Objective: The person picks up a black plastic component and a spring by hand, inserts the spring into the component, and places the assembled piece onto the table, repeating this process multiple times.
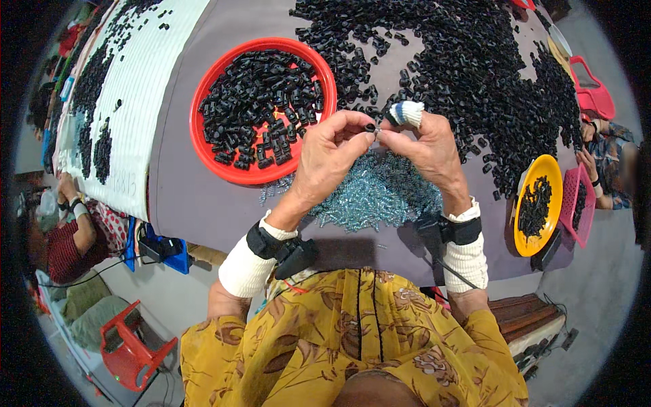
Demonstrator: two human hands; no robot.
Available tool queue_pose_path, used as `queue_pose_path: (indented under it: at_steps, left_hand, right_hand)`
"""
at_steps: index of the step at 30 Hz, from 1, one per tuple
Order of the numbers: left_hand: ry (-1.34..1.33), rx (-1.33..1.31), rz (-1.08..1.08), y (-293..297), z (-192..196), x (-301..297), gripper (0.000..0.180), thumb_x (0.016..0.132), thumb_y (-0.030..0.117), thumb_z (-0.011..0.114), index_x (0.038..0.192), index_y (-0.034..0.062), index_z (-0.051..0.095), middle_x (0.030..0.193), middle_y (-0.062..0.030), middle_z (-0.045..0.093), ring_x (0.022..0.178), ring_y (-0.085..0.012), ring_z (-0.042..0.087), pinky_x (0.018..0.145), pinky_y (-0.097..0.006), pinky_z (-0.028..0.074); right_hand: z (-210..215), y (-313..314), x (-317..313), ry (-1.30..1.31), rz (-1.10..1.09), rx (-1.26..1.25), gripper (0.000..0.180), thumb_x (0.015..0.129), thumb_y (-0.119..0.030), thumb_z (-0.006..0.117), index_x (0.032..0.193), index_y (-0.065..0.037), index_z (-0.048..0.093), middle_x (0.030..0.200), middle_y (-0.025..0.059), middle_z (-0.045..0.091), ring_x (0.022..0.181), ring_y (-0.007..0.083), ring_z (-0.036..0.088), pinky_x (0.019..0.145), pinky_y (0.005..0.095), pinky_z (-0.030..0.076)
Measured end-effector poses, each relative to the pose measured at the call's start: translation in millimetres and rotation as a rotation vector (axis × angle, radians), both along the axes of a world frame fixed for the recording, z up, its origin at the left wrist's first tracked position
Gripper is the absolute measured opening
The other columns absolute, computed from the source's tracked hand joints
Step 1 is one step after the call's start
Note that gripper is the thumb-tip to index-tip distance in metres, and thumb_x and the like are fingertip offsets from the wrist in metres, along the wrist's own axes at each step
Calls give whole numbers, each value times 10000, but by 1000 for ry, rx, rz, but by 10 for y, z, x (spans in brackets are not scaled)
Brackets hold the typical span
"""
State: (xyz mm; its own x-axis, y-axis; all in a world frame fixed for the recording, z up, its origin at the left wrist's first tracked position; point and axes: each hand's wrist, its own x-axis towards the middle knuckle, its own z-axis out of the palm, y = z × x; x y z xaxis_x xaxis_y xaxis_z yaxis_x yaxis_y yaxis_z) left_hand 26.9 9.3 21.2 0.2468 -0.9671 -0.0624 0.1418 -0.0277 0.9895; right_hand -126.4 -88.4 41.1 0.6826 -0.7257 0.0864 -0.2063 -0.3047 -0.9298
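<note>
My left hand (324, 157) is closed in a pinch on a small black plastic piece (370, 127). My right hand (434, 150) meets it fingertip to fingertip, pinching a tiny shiny part that looks like a metal spring (380, 129); the fingers partly hide both. A white and blue cover (407, 113) wraps a finger of the right hand. Below the hands lies a heap of small silvery-blue coil springs (369, 197). To the left, a red round basin (196, 129) holds many small black plastic pieces (258, 95).
Black pieces (468, 74) spread thickly over the grey tabletop (180, 197). At right stand a yellow tray (554, 169) and a pink basket (587, 203), near another person's hand (587, 163). Another person's hands (68, 186) rest by a white ribbed sheet (135, 136) at left.
</note>
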Motion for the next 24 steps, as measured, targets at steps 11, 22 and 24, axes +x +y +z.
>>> queue_pose_path:
  at_steps: [11, 22, 24]
  left_hand:
    - [-289, -76, 20, 28, 12, -1, 198, 837, 47, 657, 1030, 3, 661, 880, -21, 635, 783, -77, 569, 691, -217, 464]
    - [-538, -172, -15, 45, -97, -78, 189, 805, 35, 659, 992, 10, 680, 868, -78, 646, 769, -144, 598, 678, -251, 469]
    - [-517, -165, -18, 46, -73, -50, 191, 804, 36, 661, 992, 11, 680, 865, -72, 645, 774, -137, 597, 678, -251, 469]
  right_hand:
    - [93, 4, 25, 64, 92, -326, 126, 764, -57, 660, 868, 10, 634, 709, 148, 607, 609, 253, 610, 565, 324, 469]
    - [114, -6, -1, 143, 137, -161, 182, 742, -67, 661, 876, 35, 592, 742, 166, 634, 661, 273, 647, 599, 349, 492]
    - [95, -42, 35, 168, 137, -131, 205, 754, -87, 669, 895, 39, 591, 744, 150, 639, 650, 221, 639, 604, 323, 495]
